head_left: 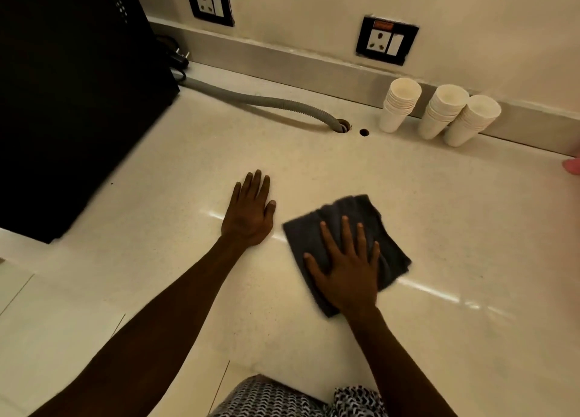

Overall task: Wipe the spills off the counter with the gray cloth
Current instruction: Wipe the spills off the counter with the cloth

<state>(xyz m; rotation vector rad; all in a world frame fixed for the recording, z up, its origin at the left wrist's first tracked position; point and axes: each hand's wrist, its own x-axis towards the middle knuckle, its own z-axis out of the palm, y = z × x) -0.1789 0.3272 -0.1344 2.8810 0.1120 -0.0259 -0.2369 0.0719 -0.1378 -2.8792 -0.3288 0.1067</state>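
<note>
1. The right hand (346, 270) is lying flat with fingers spread wide, pressing down on the gray cloth (348, 225) at lower centre-right of the frame.
2. The cloth is lying rumpled on the counter (455, 228), its edges sticking out above and to both sides of the hand; its right edge is looking blurred.
3. The left hand (249, 211) is resting palm-down on the bare counter just left of the cloth, fingers straight and close together, holding nothing.
4. Spills are not showing clearly on the pale surface.
5. Three stacks of paper cups (439, 112) are standing against the backsplash at upper right.
6. A gray hose (266, 101) is running into a counter hole at upper centre, coming from beside a black appliance (72, 96) at upper left.
</note>
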